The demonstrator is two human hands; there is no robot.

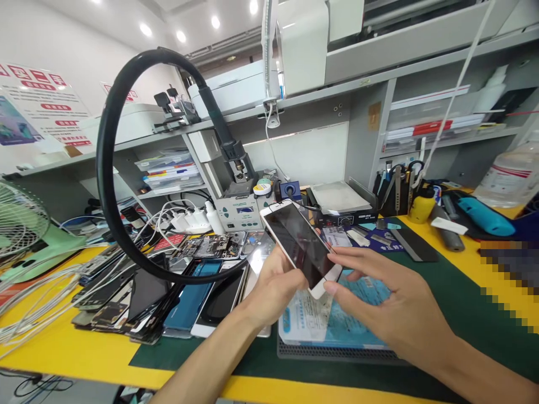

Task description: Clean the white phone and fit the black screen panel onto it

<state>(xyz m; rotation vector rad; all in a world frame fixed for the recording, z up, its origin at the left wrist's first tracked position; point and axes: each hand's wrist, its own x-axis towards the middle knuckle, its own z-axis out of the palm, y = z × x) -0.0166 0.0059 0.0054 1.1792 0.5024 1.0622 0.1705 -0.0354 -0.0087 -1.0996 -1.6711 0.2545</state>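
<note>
A white-framed smartphone (301, 241) with a dark screen is tilted above the bench, its screen facing me. My left hand (275, 283) grips it from the left and below, thumb across the lower edge. At the phone's lower right corner, my right hand (391, 303) has its index finger and thumb on the edge, closed around that corner. Under the phone lies a blue and white printed mat (349, 320) on a dark perforated pad (337, 352). Left of my hands are a white phone (221, 297) and a blue phone back (191, 297).
A thick black hose (105, 168) loops up from the hot-air station (240, 213). Stacked phone parts (147, 297) and white cables (46, 297) crowd the left, beside a green fan (37, 247). A tool holder (398, 188) and plastic jug (509, 174) stand at the right.
</note>
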